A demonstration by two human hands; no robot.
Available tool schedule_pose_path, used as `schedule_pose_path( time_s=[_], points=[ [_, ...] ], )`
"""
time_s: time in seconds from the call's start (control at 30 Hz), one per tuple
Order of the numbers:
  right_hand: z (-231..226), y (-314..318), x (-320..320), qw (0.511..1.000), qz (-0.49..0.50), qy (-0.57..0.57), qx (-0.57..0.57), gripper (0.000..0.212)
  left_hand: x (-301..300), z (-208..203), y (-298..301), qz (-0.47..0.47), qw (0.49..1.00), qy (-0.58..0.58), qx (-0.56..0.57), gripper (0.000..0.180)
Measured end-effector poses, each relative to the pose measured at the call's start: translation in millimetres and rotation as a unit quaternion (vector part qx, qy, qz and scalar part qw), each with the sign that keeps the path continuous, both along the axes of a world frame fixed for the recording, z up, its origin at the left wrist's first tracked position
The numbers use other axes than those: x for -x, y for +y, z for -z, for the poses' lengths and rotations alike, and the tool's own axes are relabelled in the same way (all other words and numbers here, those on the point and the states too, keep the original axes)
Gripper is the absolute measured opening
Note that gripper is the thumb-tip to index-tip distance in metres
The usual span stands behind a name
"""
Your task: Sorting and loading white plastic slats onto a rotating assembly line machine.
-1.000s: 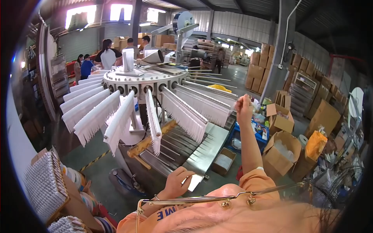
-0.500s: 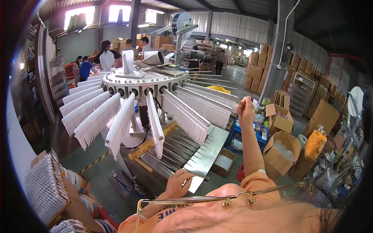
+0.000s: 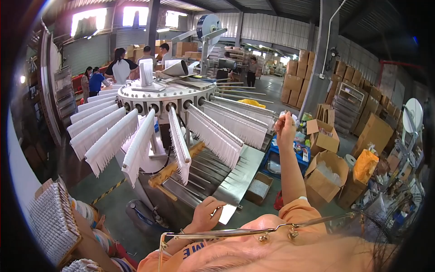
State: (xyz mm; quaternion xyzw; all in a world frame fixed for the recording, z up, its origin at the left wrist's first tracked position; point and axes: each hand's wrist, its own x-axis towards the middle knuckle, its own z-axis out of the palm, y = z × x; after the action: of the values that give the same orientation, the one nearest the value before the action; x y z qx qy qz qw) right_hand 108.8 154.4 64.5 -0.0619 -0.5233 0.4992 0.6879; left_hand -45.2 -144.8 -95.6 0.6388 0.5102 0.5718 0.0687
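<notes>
A round metal machine (image 3: 165, 96) carries rods around its rim, several draped with white fringed strips (image 3: 215, 133). My right hand (image 3: 285, 129) is raised at the right, fingertips pinched beside the outer end of a fringe-covered rod. A small white bit shows at those fingertips, too small to name. Lower down, my left hand (image 3: 208, 215) is beside the near edge of a sloping metal tray (image 3: 238, 181), its fingers curled closed. What it holds, if anything, is hidden. Several thin bare rods (image 3: 192, 174) lie on the tray.
A wooden bar (image 3: 174, 165) crosses the tray's far side. Blue crates (image 3: 274, 163) and open cartons (image 3: 327, 174) stand to the right. At lower left is a box of white rolled pieces (image 3: 53, 222). Several people (image 3: 121, 68) are beyond the machine.
The whole view has shifted slightly. A white bit now shows at my right fingertips, which remain by the rod end. My left fingers have curled in a little more at the tray edge.
</notes>
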Motion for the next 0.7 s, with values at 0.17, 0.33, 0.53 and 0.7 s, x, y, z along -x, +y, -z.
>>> schedule_pose_path(
  time_s=[0.17, 0.33, 0.53, 0.7],
  points=[
    [0.1, -4.1, 3.1, 0.997, -0.029, 0.045, 0.051, 0.036, 3.1, -2.1, -2.4, -0.007, 1.000, 0.009, -0.005, 0.014],
    [-1.0, -3.1, 2.8, 0.998, -0.034, 0.024, 0.047, 0.034, 4.7, 0.2, -1.8, -0.004, 1.000, 0.005, 0.001, 0.014],
    [0.4, -1.3, 2.5, 1.000, -0.018, 0.002, 0.021, 0.032, 4.5, -0.6, -0.4, -0.005, 1.000, -0.001, -0.003, 0.014],
    [-1.0, -2.9, 3.7, 0.999, -0.010, 0.001, 0.033, 0.032, 7.5, 2.4, 0.0, -0.010, 1.000, 0.009, -0.003, 0.014]
  ],
)
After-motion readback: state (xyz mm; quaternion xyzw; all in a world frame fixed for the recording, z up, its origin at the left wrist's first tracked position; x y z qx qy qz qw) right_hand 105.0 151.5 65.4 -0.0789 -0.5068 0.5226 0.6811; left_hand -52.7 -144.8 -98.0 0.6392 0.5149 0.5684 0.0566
